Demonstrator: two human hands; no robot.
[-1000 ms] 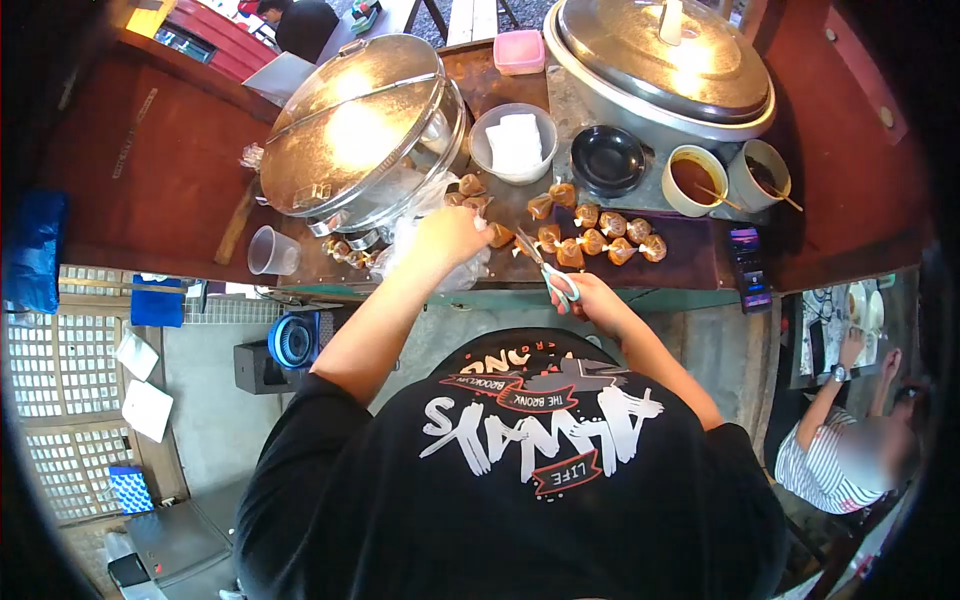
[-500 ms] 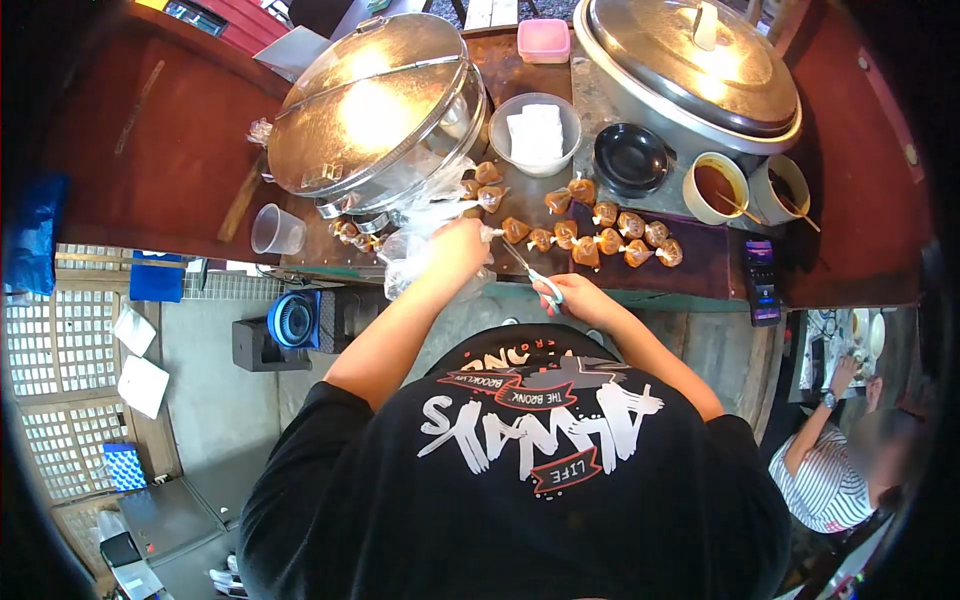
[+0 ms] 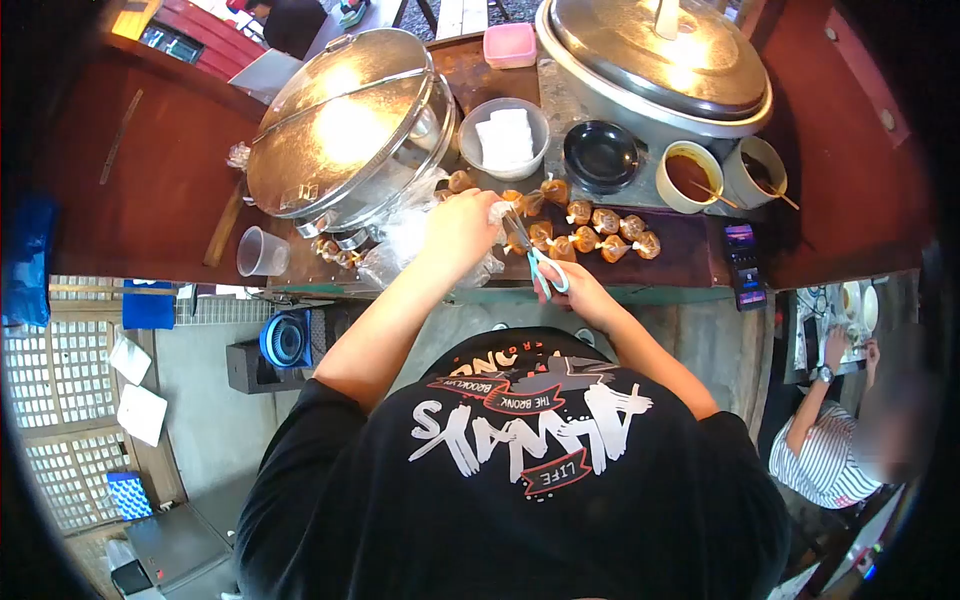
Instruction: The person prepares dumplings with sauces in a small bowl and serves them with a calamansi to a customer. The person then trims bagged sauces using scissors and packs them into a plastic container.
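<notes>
My left hand (image 3: 462,228) is closed on the gathered end of a small clear plastic bag (image 3: 501,211) at the table's near edge. My right hand (image 3: 575,288) grips a pair of scissors (image 3: 541,266) with light blue handles. Its blades point up and left, right beside the pinched plastic, and the handle loops stand apart. Whether the blades touch the plastic I cannot tell. Knotted bags of brown sauce (image 3: 612,247) lie in rows just right of the blades. Loose clear plastic bags (image 3: 400,250) are bunched beneath and left of my left hand.
A large lidded steel pot (image 3: 340,120) stands at left, another lidded pot (image 3: 660,60) at right. Between them are a bowl of white tissues (image 3: 505,140) and a black plate (image 3: 601,157). Two sauce cups (image 3: 690,178), a phone (image 3: 742,265) and a plastic cup (image 3: 263,251) sit nearby. Another person (image 3: 825,440) works at right.
The scissors have come up against the plastic at my left hand, and their handles are spread wider. My left hand sits slightly farther forward over the sauce bags. The whole view has shifted a little.
</notes>
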